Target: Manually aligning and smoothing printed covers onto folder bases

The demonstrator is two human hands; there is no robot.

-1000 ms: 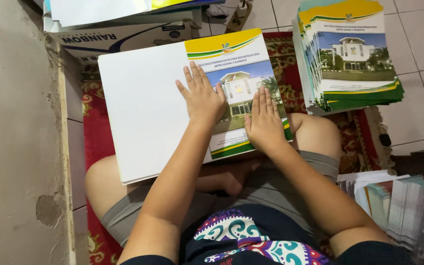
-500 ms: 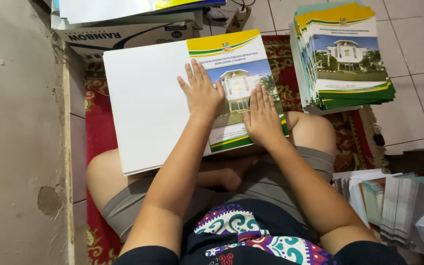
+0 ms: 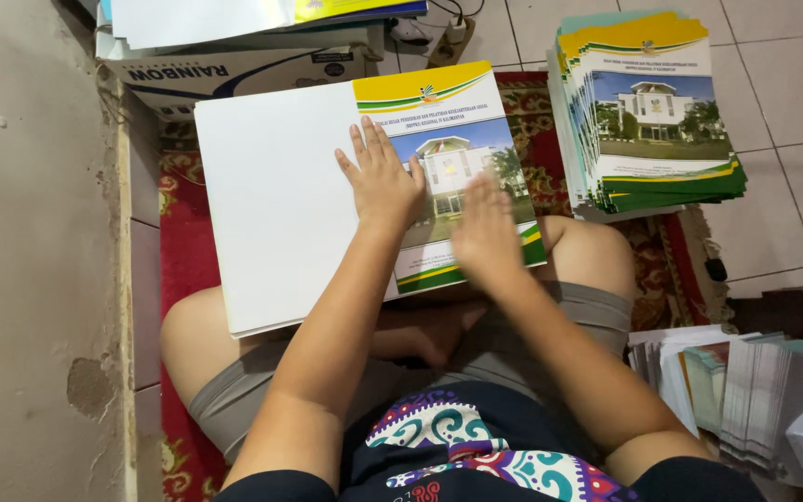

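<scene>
Printed cover sheet (image 3: 457, 177), glossy paper with a yellow-and-green band on top and a photograph of a white building, lies across your lap at the centre of the head view, its blank white half (image 3: 276, 214) spreading toward the upper left of the frame.

Your left hand (image 3: 381, 181) rests flat on the fold line between the white half and the printed half, fingers (image 3: 364, 149) spread and pressed down, gripping nothing. Your right hand (image 3: 487, 232) is also flat and unclenched on the lower right of the printed half, though it shows blurred, so how firmly it presses cannot be told.

Compared with half a second ago, the right hand has slid a little along the printed half and now smears in the picture, while the left hand has stayed at the fold. By my reading you are smoothing the sheet down along its crease, and the fold is not yet closed.

At the upper right of the frame a tall stack of matching printed covers (image 3: 648, 112) sits on the tiled floor (image 3: 792, 84), well apart from your hands. A cardboard box (image 3: 234, 70) lies along the top edge, and loose bundles of papers (image 3: 736, 381) fill the lower right. A red patterned rug (image 3: 178, 251) shows beneath your knees.
</scene>
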